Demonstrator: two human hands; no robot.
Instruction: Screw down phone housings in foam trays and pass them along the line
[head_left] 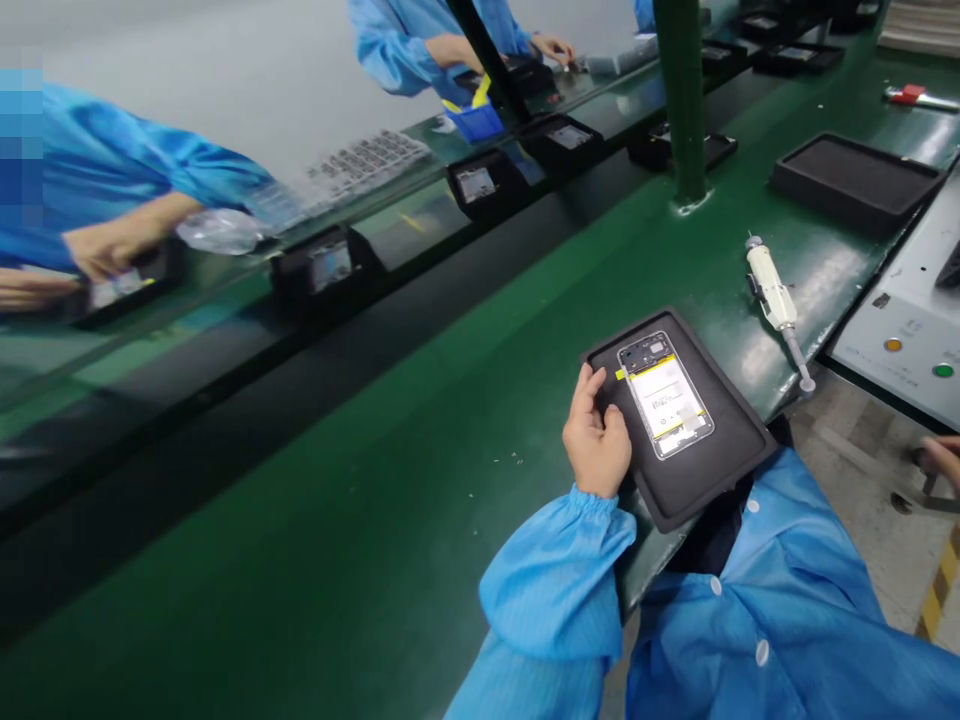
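Observation:
A black foam-like tray (724, 425) sits at the near edge of the green bench, tilted in view. In it lies an opened smartphone (666, 395), its white battery label, yellow strips and upper circuit board showing; a yellow tab sticks out at its left side. My left hand (598, 435) grips the tray's left rim, fingers curled, beside the phone. At the right picture edge my right hand (943, 458) shows only in part, away from the tray; its fingers are mostly cut off. A white electric screwdriver (772, 285) lies to the right of the tray.
Tiny screw-like bits (514, 458) lie on the bench (420, 520). A green post (679, 110) rises beyond. Another black tray (855, 180) and a control panel (911, 345) with buttons are at right. Across, co-workers' hands (124, 245) work along a line of phone trays (322, 270).

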